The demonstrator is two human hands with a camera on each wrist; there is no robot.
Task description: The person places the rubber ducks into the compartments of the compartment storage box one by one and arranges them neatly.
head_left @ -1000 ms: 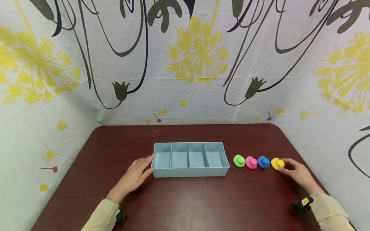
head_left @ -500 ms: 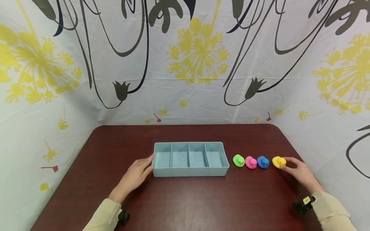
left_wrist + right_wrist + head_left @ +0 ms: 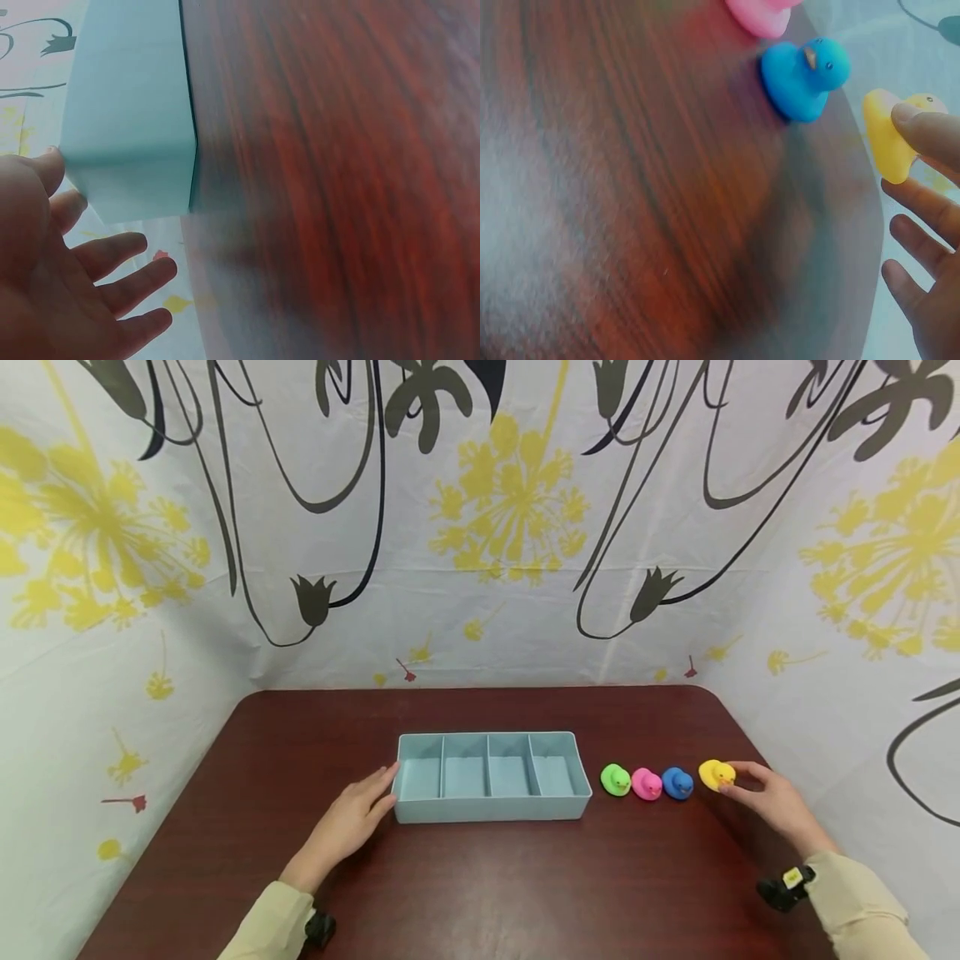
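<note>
A yellow rubber duck (image 3: 716,774) is pinched between the thumb and fingers of my right hand (image 3: 777,811). In the right wrist view the yellow duck (image 3: 885,142) appears raised above the table, apart from the blue duck (image 3: 795,81). Green (image 3: 616,780), pink (image 3: 647,784) and blue ducks (image 3: 677,783) stand in a row to its left. At the left end of a pale blue box (image 3: 491,811) with several compartments, my left hand (image 3: 347,820) touches the wall with thumb and fingertips. Its other fingers are extended, as the left wrist view shows. The compartments hold nothing.
The box and ducks stand on a dark reddish-brown table (image 3: 480,893) with rounded far corners. A white cloth (image 3: 420,635) patterned with yellow flowers and dark stems hangs behind and at both sides.
The yellow duck first shifted slightly right, away from the blue one, then rose off the table in my right hand. My left hand stays at the box.
</note>
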